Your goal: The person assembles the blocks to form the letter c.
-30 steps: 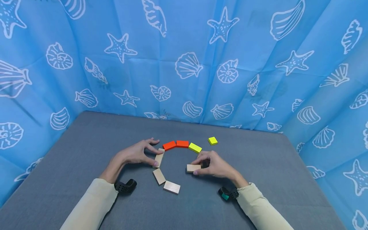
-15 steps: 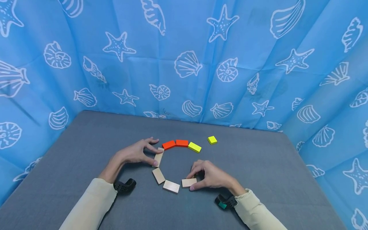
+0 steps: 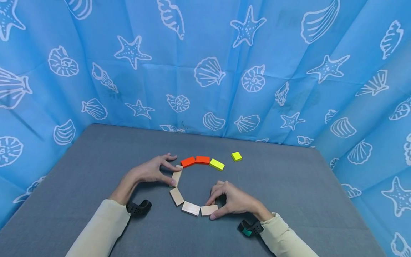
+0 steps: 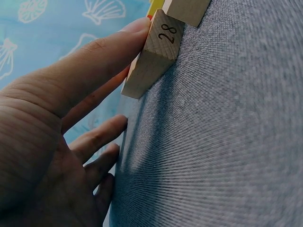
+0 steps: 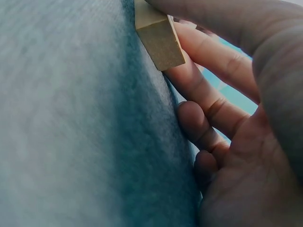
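Observation:
In the head view, rectangular blocks lie in a partial ring on the table. My left hand [image 3: 149,172] spans a plain wooden block [image 3: 177,175] at the ring's left side, pinching it between thumb and index finger. That block's end reads "28" in the left wrist view. At the near side, my right hand [image 3: 237,200] grips another plain wooden block [image 3: 208,210] by its right end. Its left end meets the corner of a wooden block [image 3: 191,208], which adjoins one more wooden block [image 3: 176,196]. Two red blocks [image 3: 188,162] and a yellow block [image 3: 217,164] form the far side.
Apart from the ring, a yellow block [image 3: 236,156] lies at the back right. The grey cloth-covered table [image 3: 289,185] ends at a blue shell-print curtain [image 3: 179,82]. Black wrist straps [image 3: 139,207] sit at both sleeves.
My right hand has carried its wooden block toward the near side and slightly left, down to the end of the row, where it touches its neighbour. My left hand has stayed put.

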Demonstrator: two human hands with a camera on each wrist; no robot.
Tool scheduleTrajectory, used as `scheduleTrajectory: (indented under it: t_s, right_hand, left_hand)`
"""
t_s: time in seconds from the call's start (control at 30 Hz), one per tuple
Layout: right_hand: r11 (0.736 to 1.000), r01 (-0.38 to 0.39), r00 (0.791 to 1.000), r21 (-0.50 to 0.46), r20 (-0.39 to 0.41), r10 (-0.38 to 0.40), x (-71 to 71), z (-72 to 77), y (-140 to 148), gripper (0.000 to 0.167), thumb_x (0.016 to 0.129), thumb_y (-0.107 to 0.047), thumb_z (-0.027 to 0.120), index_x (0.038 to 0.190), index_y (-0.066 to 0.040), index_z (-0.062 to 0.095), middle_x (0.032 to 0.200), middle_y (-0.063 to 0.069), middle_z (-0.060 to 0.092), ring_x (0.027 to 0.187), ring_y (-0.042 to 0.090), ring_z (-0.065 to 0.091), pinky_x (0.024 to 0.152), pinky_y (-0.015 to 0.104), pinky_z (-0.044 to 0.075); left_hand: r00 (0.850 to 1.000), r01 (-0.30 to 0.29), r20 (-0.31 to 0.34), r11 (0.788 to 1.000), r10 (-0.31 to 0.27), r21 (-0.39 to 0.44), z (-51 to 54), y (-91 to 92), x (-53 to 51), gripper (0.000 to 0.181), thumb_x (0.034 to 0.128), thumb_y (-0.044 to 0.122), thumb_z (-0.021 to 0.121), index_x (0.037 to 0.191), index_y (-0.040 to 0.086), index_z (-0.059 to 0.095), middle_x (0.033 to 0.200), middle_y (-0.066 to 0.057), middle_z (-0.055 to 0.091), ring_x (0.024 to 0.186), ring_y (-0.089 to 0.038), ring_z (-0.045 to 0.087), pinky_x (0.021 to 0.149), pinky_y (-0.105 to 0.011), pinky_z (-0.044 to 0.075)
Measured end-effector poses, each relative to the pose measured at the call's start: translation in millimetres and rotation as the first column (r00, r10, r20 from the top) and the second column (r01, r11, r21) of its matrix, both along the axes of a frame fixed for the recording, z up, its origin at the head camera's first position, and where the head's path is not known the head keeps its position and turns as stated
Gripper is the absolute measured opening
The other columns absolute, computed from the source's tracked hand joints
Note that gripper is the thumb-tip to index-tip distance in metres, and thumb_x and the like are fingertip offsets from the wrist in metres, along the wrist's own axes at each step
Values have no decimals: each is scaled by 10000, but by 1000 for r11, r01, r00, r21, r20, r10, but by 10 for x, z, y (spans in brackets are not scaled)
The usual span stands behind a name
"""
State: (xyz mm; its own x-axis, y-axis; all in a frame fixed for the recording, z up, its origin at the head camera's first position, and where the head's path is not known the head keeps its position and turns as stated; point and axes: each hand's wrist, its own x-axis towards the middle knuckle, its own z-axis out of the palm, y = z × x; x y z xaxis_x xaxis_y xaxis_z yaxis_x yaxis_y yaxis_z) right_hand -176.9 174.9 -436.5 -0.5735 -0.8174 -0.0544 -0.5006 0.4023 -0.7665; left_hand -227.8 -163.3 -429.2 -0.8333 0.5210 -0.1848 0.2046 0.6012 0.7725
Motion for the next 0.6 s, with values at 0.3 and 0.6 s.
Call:
scheduleTrajectory:
  t_s: [0.3,0.6]
  right_hand:
    - [1000,16,1000,11,-1,-16,14,-4,-20,272,789,-340,886,1045,-284,811,886,-124,668,895,107,509,815,340,321]
    - [1000,21,999,-20,37,-20,-3,0,12,321,804,-324,877,1103,-237,795,920,-79,675,921,134,535,846,343,362]
  left_hand:
    - [1000,-8,2,1000,8,-7,3,2,0,567,762,328,909,1283,202,725,1617,-122,356,1541,-402,60,1139,-731,70]
    - [1000,-7,-1,1000,7,-3,-7,4,-9,567,759,335,910,1281,208,727,1615,-122,360,1542,-399,64,1136,-736,70]
